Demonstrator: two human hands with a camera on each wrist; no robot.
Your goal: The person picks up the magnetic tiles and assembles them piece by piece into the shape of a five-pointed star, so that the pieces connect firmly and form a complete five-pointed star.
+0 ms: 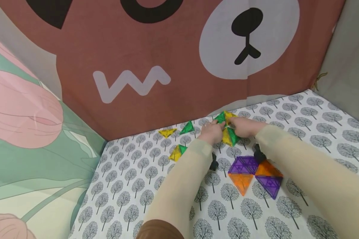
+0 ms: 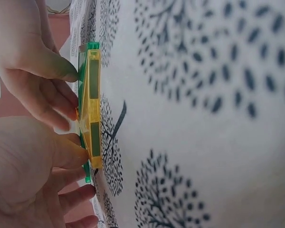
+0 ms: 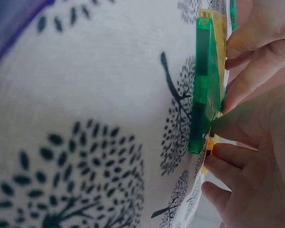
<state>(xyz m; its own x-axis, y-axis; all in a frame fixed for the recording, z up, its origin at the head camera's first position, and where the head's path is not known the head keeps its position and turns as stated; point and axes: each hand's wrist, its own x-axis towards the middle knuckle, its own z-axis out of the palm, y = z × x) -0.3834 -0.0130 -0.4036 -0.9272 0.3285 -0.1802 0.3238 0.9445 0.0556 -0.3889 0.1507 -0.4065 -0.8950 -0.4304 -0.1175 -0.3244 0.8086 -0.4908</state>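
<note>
Several green and yellow translucent triangular tiles lie together on the tree-print cloth near the back wall in the head view. My left hand (image 1: 211, 132) reaches their left side, fingertips at the far green tile (image 1: 219, 117). In the left wrist view its thumb touches the top of the near yellow tile (image 2: 95, 107), its other fingers extended beyond. From the right, my right hand (image 1: 247, 127) has its fingers at the far yellow tile (image 1: 230, 115). Its thumb meets a corner of the near green tile (image 3: 202, 90) in the right wrist view. The hands partly hide the middle of the group.
Nearer me, purple tiles (image 1: 243, 165) and orange tiles (image 1: 241, 182) form a partial ring beneath the right wrist. To the left lie a yellow tile (image 1: 167, 133), a green tile (image 1: 187, 127) and a yellow-and-green pair (image 1: 176, 154). A brown bear-print wall (image 1: 155, 109) borders the cloth.
</note>
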